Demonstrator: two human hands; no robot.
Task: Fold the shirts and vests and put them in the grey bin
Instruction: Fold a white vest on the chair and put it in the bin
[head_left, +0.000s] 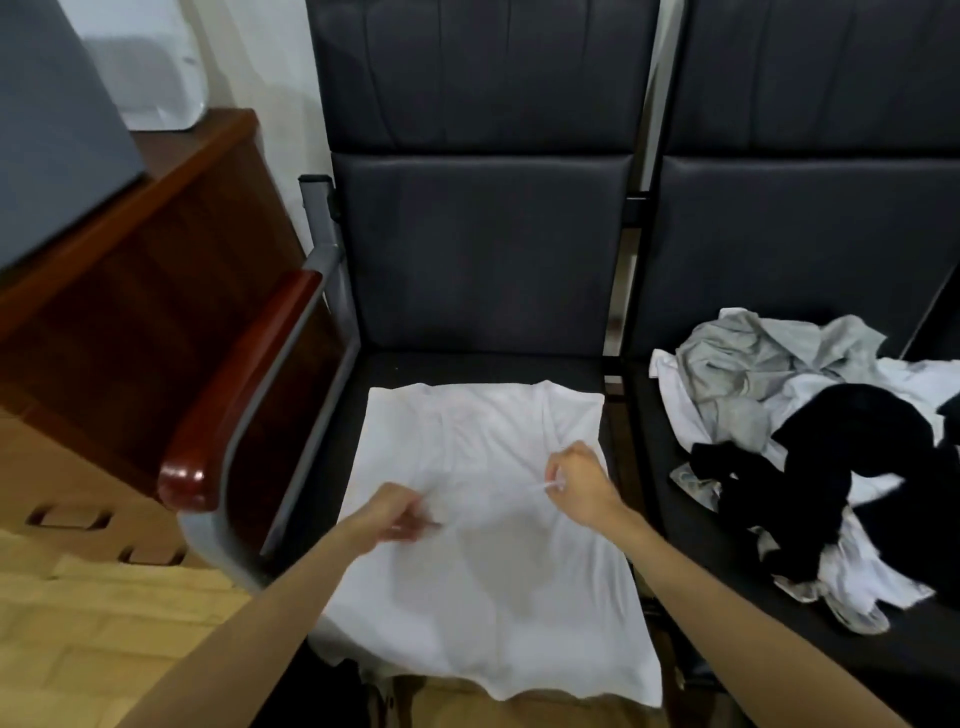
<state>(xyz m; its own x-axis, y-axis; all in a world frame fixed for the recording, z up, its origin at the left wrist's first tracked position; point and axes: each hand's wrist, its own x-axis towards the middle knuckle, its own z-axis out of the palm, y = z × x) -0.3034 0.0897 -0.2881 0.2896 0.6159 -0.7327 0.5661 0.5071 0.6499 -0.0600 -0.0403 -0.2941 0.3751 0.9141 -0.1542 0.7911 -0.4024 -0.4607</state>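
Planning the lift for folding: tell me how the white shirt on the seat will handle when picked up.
Probably floppy: the white shirt lies flat with soft wrinkles and rises in a thin ridge where the left hand and right hand pinch it. Likely light, being thin cloth. Its hem overhangs the seat edge, so it may slide off.

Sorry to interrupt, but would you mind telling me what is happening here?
A person is folding laundry on a row of dark seats. A white shirt lies spread flat on the near seat. The left hand and right hand each pinch its fabric near the middle. A heap of grey, white and black clothes waits unfolded on the next seat.
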